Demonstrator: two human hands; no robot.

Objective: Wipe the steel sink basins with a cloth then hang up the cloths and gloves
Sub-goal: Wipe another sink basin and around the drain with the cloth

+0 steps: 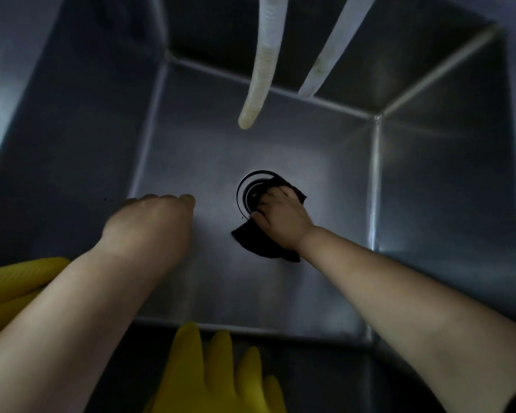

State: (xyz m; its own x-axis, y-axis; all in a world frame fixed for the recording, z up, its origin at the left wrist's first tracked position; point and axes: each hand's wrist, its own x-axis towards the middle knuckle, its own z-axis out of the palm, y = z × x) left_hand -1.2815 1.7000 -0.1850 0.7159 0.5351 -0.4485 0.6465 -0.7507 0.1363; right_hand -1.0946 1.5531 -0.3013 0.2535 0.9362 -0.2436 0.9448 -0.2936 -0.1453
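Observation:
I look straight down into a deep steel sink basin (280, 138). On the basin floor my right hand (280, 216) grips a dark cloth (259, 242) and presses it against the edge of the round drain (251, 189). My left hand (152, 222) hangs inside the basin to the left of the drain, fingers curled downward and hidden, with nothing seen in it. A yellow rubber glove (218, 374) lies over the near rim with its fingers pointing into the basin. Another yellow glove (15, 281) lies at the left edge, partly under my left forearm.
Two pale hoses hang into the basin from above: a ribbed one (262, 67) ending above the floor and a smooth one (331, 52) to its right. Steel walls enclose the basin on all sides.

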